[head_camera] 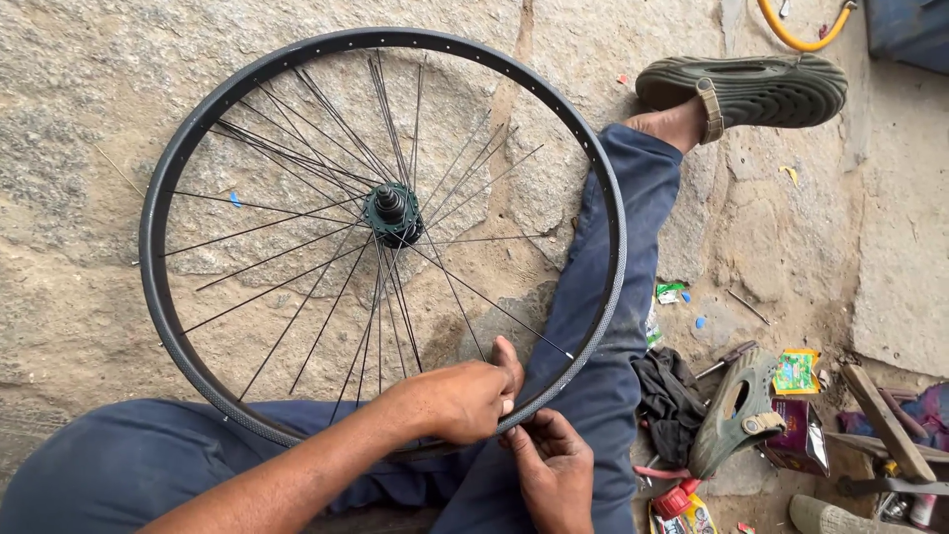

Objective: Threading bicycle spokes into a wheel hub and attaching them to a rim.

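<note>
- A black bicycle wheel rim (158, 198) with thin spokes (297, 158) and a dark hub (392, 213) lies flat over the person's legs and the stone floor (79, 119).
- The left hand (460, 400) rests on the near part of the rim, inside the hoop; its fingers (507, 364) curl narrowly around a spoke end right where it meets the rim.
- The right hand (552, 465) sits just outside the rim, near edge; its fingers (522, 427) pinch at the rim's outer face, touching it, though what they hold is too small to tell.
- The rim passes between the two hands.
- To the right on the floor lie a dark rag (667, 396), a sandal (736, 410) and small packets (797, 372).
</note>
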